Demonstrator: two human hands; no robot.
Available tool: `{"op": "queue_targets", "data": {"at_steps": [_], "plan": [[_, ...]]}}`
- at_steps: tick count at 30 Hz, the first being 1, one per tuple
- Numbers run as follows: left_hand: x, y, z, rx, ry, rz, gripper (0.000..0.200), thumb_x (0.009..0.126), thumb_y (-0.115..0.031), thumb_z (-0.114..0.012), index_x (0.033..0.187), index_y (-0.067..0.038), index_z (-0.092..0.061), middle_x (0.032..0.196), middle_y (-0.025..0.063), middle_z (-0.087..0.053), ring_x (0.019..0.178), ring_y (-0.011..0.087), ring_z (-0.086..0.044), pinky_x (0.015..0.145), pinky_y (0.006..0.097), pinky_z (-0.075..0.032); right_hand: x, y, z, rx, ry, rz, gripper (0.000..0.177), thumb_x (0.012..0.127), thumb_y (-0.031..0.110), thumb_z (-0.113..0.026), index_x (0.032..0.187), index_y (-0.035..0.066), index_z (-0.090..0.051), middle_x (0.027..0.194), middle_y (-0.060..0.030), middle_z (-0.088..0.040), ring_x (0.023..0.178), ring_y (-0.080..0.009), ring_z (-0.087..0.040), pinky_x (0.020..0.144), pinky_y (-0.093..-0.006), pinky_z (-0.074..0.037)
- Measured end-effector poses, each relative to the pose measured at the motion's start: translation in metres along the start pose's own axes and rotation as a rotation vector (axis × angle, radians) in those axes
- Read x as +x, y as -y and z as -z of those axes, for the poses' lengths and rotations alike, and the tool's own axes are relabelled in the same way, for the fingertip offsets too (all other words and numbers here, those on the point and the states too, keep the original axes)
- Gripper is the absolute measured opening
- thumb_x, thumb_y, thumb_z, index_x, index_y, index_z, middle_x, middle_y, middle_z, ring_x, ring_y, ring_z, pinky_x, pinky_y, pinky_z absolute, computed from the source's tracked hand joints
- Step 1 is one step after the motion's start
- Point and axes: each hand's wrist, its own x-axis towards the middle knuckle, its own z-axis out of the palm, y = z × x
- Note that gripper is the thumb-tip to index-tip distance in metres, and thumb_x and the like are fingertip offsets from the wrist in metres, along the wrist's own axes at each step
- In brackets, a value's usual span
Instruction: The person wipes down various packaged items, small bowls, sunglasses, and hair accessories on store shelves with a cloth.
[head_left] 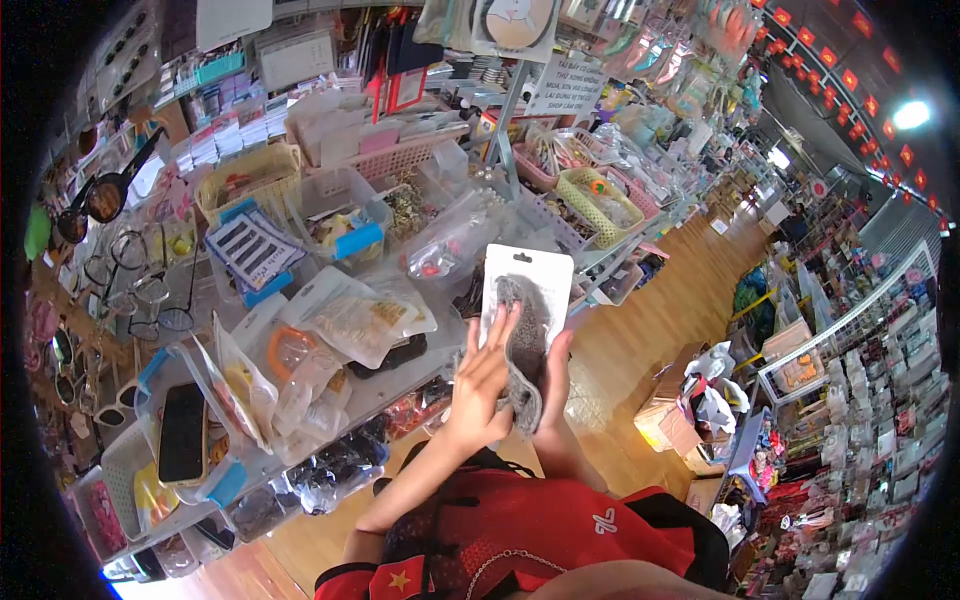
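Observation:
A white hang card (pixel 553 272) with a slot at its top is held upright in front of me, with a patterned grey area under its surface. A soft, fuzzy grey strip of fabric (pixel 522 385) hangs over its front. My left hand (pixel 482 385) lies across the fabric, index and middle fingers stretched up along it, the others bent; a bit of grey shows at its left side. My right hand (pixel 553 385) grips the card's lower right edge, thumb upward, with most fingers hidden behind.
On the left stands a shelf with clear bins, a black phone (pixel 183 432), a labelled box (pixel 255 250) and plastic packets (pixel 360 315). Sunglasses (pixel 105 200) hang far left. A yellow basket (pixel 600 205) sits farther back. Cardboard boxes (pixel 668 410) stand on the wooden floor at right, beside racks of packets.

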Motion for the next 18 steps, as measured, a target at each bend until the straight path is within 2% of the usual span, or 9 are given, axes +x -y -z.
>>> {"op": "queue_targets", "data": {"at_steps": [2, 5, 7, 8, 10, 11, 14, 16, 18], "plan": [[0.008, -0.01, 0.004, -0.001, -0.014, 0.004, 0.055, 0.069, -0.027, -0.043, 0.115, 0.001, -0.048, 0.129, 0.0182, -0.038, 0.125, 0.0361, -0.027, 0.101, 0.0536, -0.007, -0.008, -0.002, -0.017, 0.136, 0.089, -0.051, 0.065, 0.088, 0.051, -0.029, 0.133, 0.005, -0.018, 0.135, -0.01, -0.025, 0.125, -0.0199, -0.025, 0.103, -0.0357, -0.018], [0.022, -0.012, 0.008, 0.129, -0.012, -0.01, 0.062, 0.079, -0.043, -0.027, 0.124, -0.002, -0.041, 0.13, 0.0163, -0.037, 0.126, 0.0363, -0.024, 0.101, 0.0527, 0.0, -0.017, -0.015, -0.001, -0.192, 0.046, 0.055, 0.063, 0.089, 0.044, -0.031, 0.134, 0.004, -0.014, 0.134, -0.0102, -0.026, 0.123, -0.0197, -0.027, 0.101, -0.0334, -0.021], [0.041, -0.017, 0.017, 0.108, -0.04, 0.035, 0.065, 0.078, -0.047, -0.028, 0.124, -0.003, -0.041, 0.131, 0.0146, -0.037, 0.127, 0.0355, -0.021, 0.101, 0.0523, 0.0, -0.02, -0.013, -0.001, -0.365, 0.023, 0.062, 0.061, 0.089, 0.043, -0.032, 0.132, 0.003, -0.016, 0.128, -0.0108, -0.031, 0.118, -0.0174, -0.03, 0.098, -0.0322, -0.025], [0.048, -0.016, 0.019, 0.093, -0.078, 0.057, 0.065, 0.078, -0.047, -0.028, 0.124, -0.002, -0.04, 0.131, 0.0143, -0.036, 0.127, 0.0351, -0.02, 0.101, 0.052, 0.001, -0.021, -0.022, 0.011, -0.436, -0.004, 0.096, 0.063, 0.089, 0.044, -0.031, 0.132, 0.0, -0.017, 0.129, -0.011, -0.03, 0.119, -0.0183, -0.029, 0.098, -0.032, -0.023], [0.053, -0.003, 0.023, 0.047, -0.081, 0.065, 0.065, 0.078, -0.045, -0.028, 0.124, -0.001, -0.039, 0.131, 0.0144, -0.036, 0.128, 0.0345, -0.018, 0.102, 0.0504, 0.0, -0.022, -0.014, -0.01, -0.474, 0.133, 0.247, 0.063, 0.089, 0.045, -0.029, 0.13, -0.003, -0.019, 0.129, -0.0125, -0.03, 0.12, -0.0199, -0.029, 0.099, -0.0316, -0.019], [0.05, 0.003, 0.02, 0.031, -0.081, 0.115, 0.064, 0.079, -0.044, -0.03, 0.124, 0.001, -0.038, 0.131, 0.0147, -0.036, 0.128, 0.0348, -0.017, 0.103, 0.0486, 0.0, -0.02, -0.006, -0.012, -0.651, 0.121, 0.317, 0.062, 0.09, 0.043, -0.028, 0.13, -0.004, -0.02, 0.13, -0.0141, -0.029, 0.121, -0.0213, -0.028, 0.101, -0.0314, -0.016], [0.025, 0.001, -0.001, 0.071, -0.104, 0.136, 0.056, 0.079, -0.032, -0.036, 0.122, 0.004, -0.038, 0.131, 0.0224, -0.032, 0.127, 0.0369, -0.018, 0.102, 0.0521, -0.006, -0.008, -0.002, -0.009, -0.407, 0.066, 0.285, 0.063, 0.09, 0.044, -0.028, 0.13, -0.004, -0.019, 0.13, -0.0143, -0.029, 0.121, -0.0224, -0.028, 0.101, -0.033, -0.017], [0.008, -0.015, -0.014, 0.062, 0.042, 0.071, 0.048, 0.074, -0.015, -0.045, 0.116, 0.007, -0.041, 0.13, 0.0289, -0.029, 0.125, 0.04, -0.02, 0.098, 0.0579, -0.011, 0.001, 0.017, -0.014, -0.367, -0.02, 0.355, 0.065, 0.088, 0.049, -0.029, 0.13, 0.0, -0.021, 0.126, -0.0107, -0.035, 0.114, -0.0212, -0.037, 0.098, -0.0339, -0.026], [0.006, -0.023, -0.025, 0.074, 0.163, 0.024, 0.046, 0.073, -0.012, -0.046, 0.115, 0.006, -0.042, 0.13, 0.0282, -0.029, 0.125, 0.0406, -0.021, 0.098, 0.0573, -0.012, -0.002, 0.027, -0.005, 0.08, -0.105, 0.136, 0.061, 0.089, 0.048, -0.029, 0.13, 0.004, -0.024, 0.121, -0.0068, -0.039, 0.11, -0.019, -0.04, 0.097, -0.0347, -0.03]]}}
